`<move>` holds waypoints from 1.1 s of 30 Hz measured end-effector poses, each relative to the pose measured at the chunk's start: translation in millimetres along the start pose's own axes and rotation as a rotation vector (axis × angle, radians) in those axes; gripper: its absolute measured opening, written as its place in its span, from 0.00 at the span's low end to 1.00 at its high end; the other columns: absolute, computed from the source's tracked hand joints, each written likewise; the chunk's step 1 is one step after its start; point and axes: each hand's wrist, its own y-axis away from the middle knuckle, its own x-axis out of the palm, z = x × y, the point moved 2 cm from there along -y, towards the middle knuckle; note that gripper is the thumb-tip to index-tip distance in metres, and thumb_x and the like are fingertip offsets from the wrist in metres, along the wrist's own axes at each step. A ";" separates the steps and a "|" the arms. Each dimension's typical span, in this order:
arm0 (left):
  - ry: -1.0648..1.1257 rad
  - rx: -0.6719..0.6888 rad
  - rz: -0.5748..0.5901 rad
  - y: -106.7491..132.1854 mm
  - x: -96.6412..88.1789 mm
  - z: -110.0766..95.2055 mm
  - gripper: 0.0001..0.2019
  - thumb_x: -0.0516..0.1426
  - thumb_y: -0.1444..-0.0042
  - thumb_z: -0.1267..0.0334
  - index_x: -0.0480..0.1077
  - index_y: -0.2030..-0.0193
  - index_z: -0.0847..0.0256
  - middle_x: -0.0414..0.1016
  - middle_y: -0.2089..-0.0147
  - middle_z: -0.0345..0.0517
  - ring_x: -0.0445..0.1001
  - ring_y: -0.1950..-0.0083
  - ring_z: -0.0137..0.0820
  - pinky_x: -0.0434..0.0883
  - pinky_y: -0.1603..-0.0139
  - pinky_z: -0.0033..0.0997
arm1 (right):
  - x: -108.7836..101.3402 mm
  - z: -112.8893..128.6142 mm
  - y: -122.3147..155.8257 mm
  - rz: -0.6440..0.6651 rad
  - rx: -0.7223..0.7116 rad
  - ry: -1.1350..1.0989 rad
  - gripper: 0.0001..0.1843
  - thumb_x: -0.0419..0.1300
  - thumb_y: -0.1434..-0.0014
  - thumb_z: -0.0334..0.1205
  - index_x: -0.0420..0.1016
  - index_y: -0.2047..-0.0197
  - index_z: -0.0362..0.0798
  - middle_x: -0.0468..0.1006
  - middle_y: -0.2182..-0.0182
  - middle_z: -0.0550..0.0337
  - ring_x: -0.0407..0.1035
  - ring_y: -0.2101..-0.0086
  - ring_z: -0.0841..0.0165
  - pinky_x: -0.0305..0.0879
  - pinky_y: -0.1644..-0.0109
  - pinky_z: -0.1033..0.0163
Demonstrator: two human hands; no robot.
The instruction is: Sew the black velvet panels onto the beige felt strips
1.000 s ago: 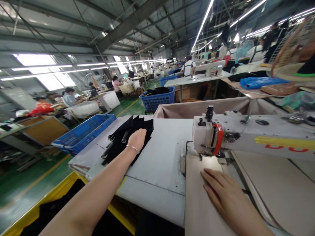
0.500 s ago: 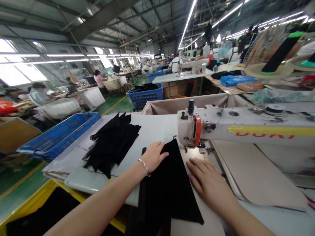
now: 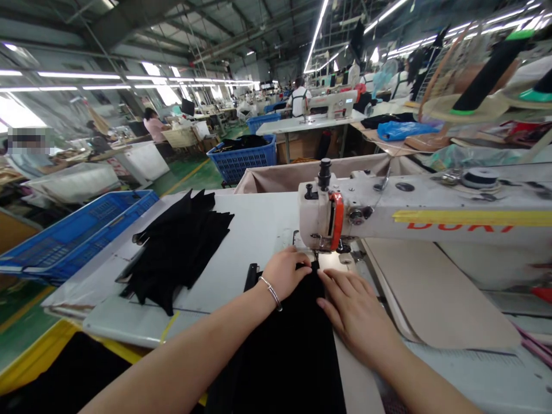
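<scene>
A black fabric piece (image 3: 293, 339) lies on the white table (image 3: 259, 224), its far tip at the needle of the white sewing machine (image 3: 388, 210). My left hand (image 3: 287, 271) rests on the tip of the piece, fingers curled down and pressed on the cloth just left of the needle. My right hand (image 3: 356, 307) lies flat on the right edge of the same piece, fingers stretched toward the presser foot. A pile of black fabric pieces (image 3: 176, 247) sits to the left on the table.
A blue crate (image 3: 73, 233) stands at the table's left edge; another blue crate (image 3: 244, 158) with dark cloth is beyond. A beige cloth bin (image 3: 280, 175) hangs behind the table. Thread cones (image 3: 483, 75) stand at the right. Other people work at distant tables.
The black piece slid forward until its tip reached the needle. Both hands moved with it toward the presser foot. One second ago my left hand was on the pile.
</scene>
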 end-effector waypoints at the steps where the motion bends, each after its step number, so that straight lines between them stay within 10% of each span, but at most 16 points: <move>1: -0.002 0.004 -0.002 -2.9 1.0 1.0 0.02 0.61 0.45 0.64 0.77 0.65 0.56 0.72 0.62 0.43 0.73 0.60 0.34 0.71 0.56 0.34 | 0.6 -0.3 0.0 0.001 0.002 -0.001 0.27 0.49 0.33 0.49 0.57 0.35 0.48 0.66 0.42 0.50 0.60 0.45 0.56 0.55 0.40 0.45; 33: -0.081 0.261 0.063 -3.2 3.1 3.1 0.11 0.55 0.38 0.67 0.75 0.52 0.58 0.75 0.48 0.44 0.71 0.45 0.34 0.67 0.39 0.38 | -1.3 1.6 -1.4 0.021 0.044 -0.017 0.28 0.51 0.35 0.52 0.59 0.36 0.49 0.66 0.42 0.50 0.59 0.44 0.55 0.55 0.40 0.46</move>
